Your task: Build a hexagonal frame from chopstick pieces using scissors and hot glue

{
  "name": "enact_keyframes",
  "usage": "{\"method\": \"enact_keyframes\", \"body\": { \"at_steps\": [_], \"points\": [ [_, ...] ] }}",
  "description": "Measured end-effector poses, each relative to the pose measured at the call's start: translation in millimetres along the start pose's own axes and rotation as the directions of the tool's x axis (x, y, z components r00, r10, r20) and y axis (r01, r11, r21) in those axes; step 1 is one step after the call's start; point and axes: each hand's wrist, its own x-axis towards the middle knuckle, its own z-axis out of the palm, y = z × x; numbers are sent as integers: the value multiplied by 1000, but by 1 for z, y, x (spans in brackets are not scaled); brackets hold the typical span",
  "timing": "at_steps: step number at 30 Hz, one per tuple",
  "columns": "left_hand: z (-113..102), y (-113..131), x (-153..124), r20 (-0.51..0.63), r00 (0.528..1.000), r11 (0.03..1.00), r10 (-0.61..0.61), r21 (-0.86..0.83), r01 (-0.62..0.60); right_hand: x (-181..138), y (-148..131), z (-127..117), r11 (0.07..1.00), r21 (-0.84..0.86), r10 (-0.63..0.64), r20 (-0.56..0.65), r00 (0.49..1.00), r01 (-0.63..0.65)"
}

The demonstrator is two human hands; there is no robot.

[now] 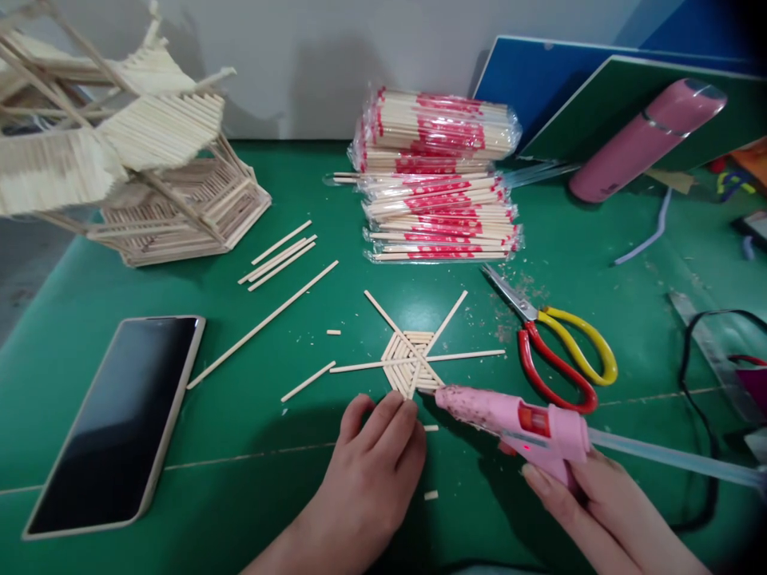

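Note:
My right hand [590, 499] grips a pink hot glue gun [509, 411], with a clear glue stick [671, 457] coming out of its back. The gun's nozzle meets the lower right edge of a flat hexagon of wooden sticks [399, 351]. Longer sticks cross its middle and stick out like spokes, one of them [447, 323] towards the upper right. My left hand [377, 471] is closed, its fingertips curled against the hexagon's lower edge. Just right of those fingers lies a short stick piece [431, 429], partly hidden.
Wrapped chopstick bundles [440, 184] lie at the back. Red-and-yellow-handled scissors [548, 335] rest right of the hexagon. At left are a phone [117, 423], loose sticks [279, 259], a long stick [264, 323] and a stick-built model [173, 152]. A pink bottle [647, 140] leans at back right.

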Motion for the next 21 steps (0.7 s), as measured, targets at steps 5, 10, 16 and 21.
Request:
{"method": "enact_keyframes", "body": {
  "at_steps": [5, 10, 16, 21],
  "points": [
    [0, 0, 1, 1, 1000, 1000, 14, 1, -14, 1, -1, 1, 1000, 16, 13, 24, 1000, -13],
    [0, 0, 1, 5, 1000, 1000, 6, 0, -6, 0, -2, 1, 1000, -3, -8, 6, 1000, 8],
    [3, 0, 0, 0, 1000, 1000, 1, -14, -1, 3, -4, 2, 999, 15, -32, -26, 999, 32],
    [4, -1, -1, -3, 1000, 1000, 18, -12, -18, 2, -4, 2, 999, 36, -20, -20, 1000, 21]
  ]
}}
